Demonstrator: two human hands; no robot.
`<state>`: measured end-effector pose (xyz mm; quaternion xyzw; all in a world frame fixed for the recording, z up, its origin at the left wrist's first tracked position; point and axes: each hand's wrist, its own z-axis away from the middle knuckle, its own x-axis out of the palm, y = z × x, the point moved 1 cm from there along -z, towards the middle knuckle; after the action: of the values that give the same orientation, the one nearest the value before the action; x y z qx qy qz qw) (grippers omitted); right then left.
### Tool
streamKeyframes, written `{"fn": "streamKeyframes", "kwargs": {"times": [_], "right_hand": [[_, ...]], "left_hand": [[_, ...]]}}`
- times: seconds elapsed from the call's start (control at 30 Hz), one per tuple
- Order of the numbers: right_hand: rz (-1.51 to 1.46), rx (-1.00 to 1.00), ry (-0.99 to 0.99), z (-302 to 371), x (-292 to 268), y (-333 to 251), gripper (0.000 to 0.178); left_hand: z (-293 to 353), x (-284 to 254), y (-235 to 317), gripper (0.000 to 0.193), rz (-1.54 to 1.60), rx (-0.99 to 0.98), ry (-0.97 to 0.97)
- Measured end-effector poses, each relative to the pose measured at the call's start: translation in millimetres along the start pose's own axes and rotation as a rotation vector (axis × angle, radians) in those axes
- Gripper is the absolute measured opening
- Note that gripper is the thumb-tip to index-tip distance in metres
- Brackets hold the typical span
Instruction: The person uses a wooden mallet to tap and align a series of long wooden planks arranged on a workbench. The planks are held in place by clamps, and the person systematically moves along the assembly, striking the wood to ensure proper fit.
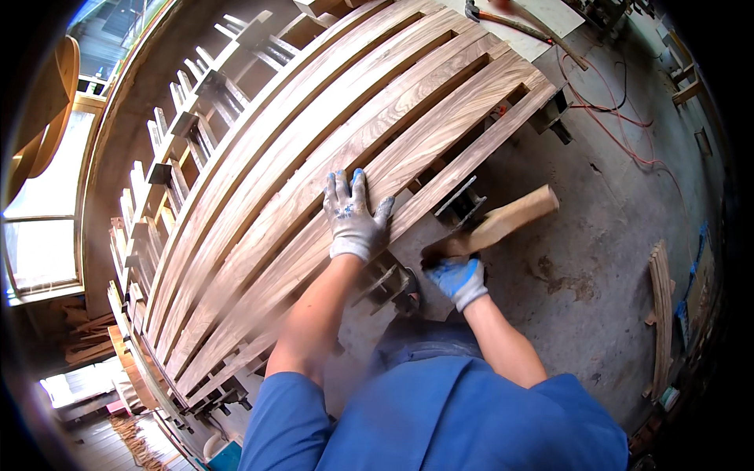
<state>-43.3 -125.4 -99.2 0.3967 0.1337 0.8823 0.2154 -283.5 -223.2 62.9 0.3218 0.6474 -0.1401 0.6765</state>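
Long wooden boards (440,153) lie side by side on a metal rack, with gaps between them. My left hand (353,220), in a worn whitish glove with blue spots, rests on the boards near the close edge, its fingers spread out. Below that edge, my right hand (459,280), in a blue and white glove, is wrapped round the lower end of a thick wooden block (514,220). The block tilts up to the right, apart from the boards. Part of its lower end is in shadow, and some of my right fingers are hidden.
Metal clamp bars (192,122) stick out along the far side of the rack. At upper right a hammer (503,21) lies on a pale panel, and a red hose (620,133) trails over the concrete floor (581,235). Wooden strips (661,314) stand at far right.
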Motion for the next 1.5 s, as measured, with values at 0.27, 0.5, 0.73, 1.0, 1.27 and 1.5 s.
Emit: {"fn": "streamKeyframes", "kwargs": {"times": [0.27,0.5,0.73,1.0,1.27,1.5], "right_hand": [[0.498,-0.619,-0.024,-32.9,67.2,-163.6,0.048],[0.742,-0.898,0.079,23.1,124.3,-170.3,0.038],[1.955,-1.559,-0.16,125.5,168.7,19.1,0.049],[2.796,-0.998,-0.624,76.4,56.3,59.5,0.063],[1.281,-0.207,-0.032,65.5,14.3,51.1,0.069],[0.007,0.073,-0.13,40.7,-2.7,33.1,0.096]], "left_hand": [[-0.4,2.1,-7.6,0.086,-0.029,-0.024,-0.004],[-7.6,0.7,-0.2,0.083,0.018,0.03,0.008],[-4.0,1.8,-5.3,0.084,0.007,0.017,0.024],[-4.7,0.4,-4.2,0.087,-0.014,0.014,0.008],[-7.3,3.8,-2.9,0.087,-0.017,0.014,0.023],[-5.8,3.8,-3.7,0.086,-0.034,0.022,0.023]]}}
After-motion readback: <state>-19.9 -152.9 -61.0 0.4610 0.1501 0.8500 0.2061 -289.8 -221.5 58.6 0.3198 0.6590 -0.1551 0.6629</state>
